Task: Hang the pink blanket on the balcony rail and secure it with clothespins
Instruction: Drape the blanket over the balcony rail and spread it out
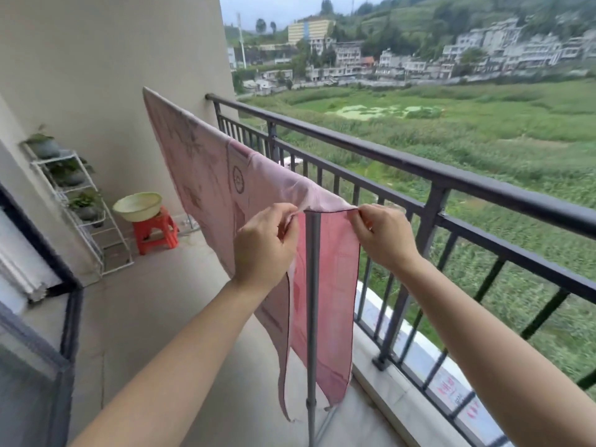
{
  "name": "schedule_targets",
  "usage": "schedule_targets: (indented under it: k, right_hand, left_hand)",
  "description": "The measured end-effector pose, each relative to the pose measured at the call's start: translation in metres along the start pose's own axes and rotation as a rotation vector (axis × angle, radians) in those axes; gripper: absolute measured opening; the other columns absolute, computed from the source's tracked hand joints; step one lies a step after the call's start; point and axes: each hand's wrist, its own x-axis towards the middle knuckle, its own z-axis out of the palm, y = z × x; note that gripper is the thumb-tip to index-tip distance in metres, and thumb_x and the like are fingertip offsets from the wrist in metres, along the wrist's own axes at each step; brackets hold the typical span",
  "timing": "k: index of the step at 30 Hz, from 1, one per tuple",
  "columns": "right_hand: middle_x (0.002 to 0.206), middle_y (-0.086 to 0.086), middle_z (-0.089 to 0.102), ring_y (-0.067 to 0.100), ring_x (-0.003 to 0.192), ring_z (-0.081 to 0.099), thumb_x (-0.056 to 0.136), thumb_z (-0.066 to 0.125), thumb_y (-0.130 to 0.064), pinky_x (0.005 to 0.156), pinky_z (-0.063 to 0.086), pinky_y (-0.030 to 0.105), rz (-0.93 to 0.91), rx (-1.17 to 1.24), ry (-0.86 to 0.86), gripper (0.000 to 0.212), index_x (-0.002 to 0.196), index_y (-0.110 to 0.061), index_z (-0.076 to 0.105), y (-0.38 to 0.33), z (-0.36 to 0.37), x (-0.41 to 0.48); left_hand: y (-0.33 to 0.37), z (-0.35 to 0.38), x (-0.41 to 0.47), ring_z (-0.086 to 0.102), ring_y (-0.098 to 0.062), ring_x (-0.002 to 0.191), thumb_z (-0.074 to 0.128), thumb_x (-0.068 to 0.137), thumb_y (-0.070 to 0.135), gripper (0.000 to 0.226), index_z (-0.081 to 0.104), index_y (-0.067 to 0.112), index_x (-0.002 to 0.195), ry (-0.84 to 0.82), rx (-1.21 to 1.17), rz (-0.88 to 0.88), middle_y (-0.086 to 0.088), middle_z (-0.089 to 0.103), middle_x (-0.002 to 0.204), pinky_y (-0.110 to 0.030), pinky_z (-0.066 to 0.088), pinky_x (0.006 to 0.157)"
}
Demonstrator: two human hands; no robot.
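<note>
So you've got the pink blanket (206,175) draped over the top bar of a grey drying rack (312,285), just left of the black balcony rail (451,175), not on it. Your left hand (264,243) pinches the near edge on the left of the rack's upright, and your right hand (383,237) pinches the corner on the right of it. Far left there's a red stool (154,230) with a pale basin (137,206) on top, next to a white plant shelf (84,201).

Both arms stretch forward; left hand (264,243) and right hand (383,235) each apparently pinch the pink blanket (206,175).
</note>
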Motion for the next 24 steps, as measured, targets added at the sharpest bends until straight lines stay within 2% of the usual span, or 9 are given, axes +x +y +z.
schedule_targets:
  k: [2,4,7,10,14,17,20,24]
  right_hand:
    - [0.060,-0.011,0.058,0.016,0.058,0.060,0.098,0.049,-0.046,0.054,0.048,0.030,0.034,-0.052,-0.211,0.041,0.069,-0.020,0.064,0.008,0.005,-0.018]
    - [0.070,-0.010,0.067,0.013,0.064,0.065,0.097,0.050,-0.051,0.060,0.054,0.031,0.061,-0.075,-0.315,0.039,0.078,-0.023,0.070,0.012,0.009,-0.031]
    - [0.095,-0.013,0.065,0.008,0.075,0.067,0.093,0.055,-0.049,0.067,0.053,0.030,0.115,-0.068,-0.239,0.023,0.104,-0.032,0.066,0.002,0.008,-0.035]
    - [0.106,-0.015,0.062,0.003,0.080,0.066,0.093,0.055,-0.052,0.069,0.051,0.029,0.144,-0.003,-0.172,0.036,0.123,-0.032,0.056,-0.015,0.004,-0.027]
    - [0.105,-0.013,0.065,0.004,0.079,0.065,0.094,0.054,-0.051,0.066,0.048,0.028,0.136,0.031,-0.030,0.035,0.121,-0.029,0.059,-0.039,0.001,-0.012]
    - [0.102,-0.012,0.068,0.005,0.078,0.066,0.092,0.060,-0.040,0.065,0.051,0.029,0.108,0.037,0.060,0.030,0.121,-0.028,0.060,-0.055,-0.004,-0.003]
    - [0.096,-0.012,0.071,0.004,0.074,0.067,0.092,0.061,-0.041,0.061,0.049,0.026,0.054,0.021,0.120,0.029,0.117,-0.028,0.063,-0.063,-0.009,0.001]
    - [0.084,-0.004,0.075,0.016,0.074,0.071,0.094,0.062,-0.034,0.060,0.053,0.030,0.040,0.006,0.133,0.018,0.104,-0.023,0.072,-0.058,-0.013,-0.003]
  left_hand:
    - [-0.007,0.004,-0.023,0.060,-0.013,0.062,0.072,0.084,0.015,0.015,0.069,0.016,0.099,-0.101,0.052,-0.039,0.009,0.064,0.070,-0.026,0.048,0.057]
    - [-0.011,0.007,-0.039,0.059,-0.015,0.061,0.072,0.082,0.015,0.014,0.067,0.015,0.095,-0.147,0.051,-0.083,0.009,0.060,0.069,-0.028,0.048,0.056]
    - [-0.012,0.007,-0.046,0.058,-0.016,0.060,0.069,0.085,0.016,0.010,0.062,0.015,0.092,-0.158,0.027,-0.071,0.008,0.058,0.070,-0.032,0.051,0.054]
    - [-0.007,0.008,-0.036,0.060,-0.015,0.063,0.066,0.089,0.021,0.016,0.059,0.017,0.102,-0.117,-0.038,-0.080,0.006,0.063,0.076,-0.030,0.050,0.057]
    - [0.000,0.006,-0.014,0.061,-0.013,0.068,0.067,0.088,0.026,0.022,0.058,0.019,0.107,-0.099,-0.101,-0.066,0.005,0.066,0.084,-0.028,0.050,0.061]
    - [0.005,0.003,0.001,0.057,-0.010,0.062,0.068,0.089,0.021,0.019,0.063,0.014,0.106,-0.072,-0.110,-0.029,0.003,0.068,0.080,-0.026,0.048,0.058]
    - [0.013,0.002,0.012,0.062,-0.012,0.064,0.067,0.091,0.019,0.014,0.068,0.010,0.102,-0.042,-0.165,0.040,0.000,0.070,0.081,-0.025,0.051,0.060]
    - [0.021,0.009,0.020,0.064,-0.012,0.071,0.066,0.093,0.018,0.012,0.072,0.008,0.095,-0.062,-0.252,0.181,-0.001,0.070,0.085,-0.023,0.053,0.064]
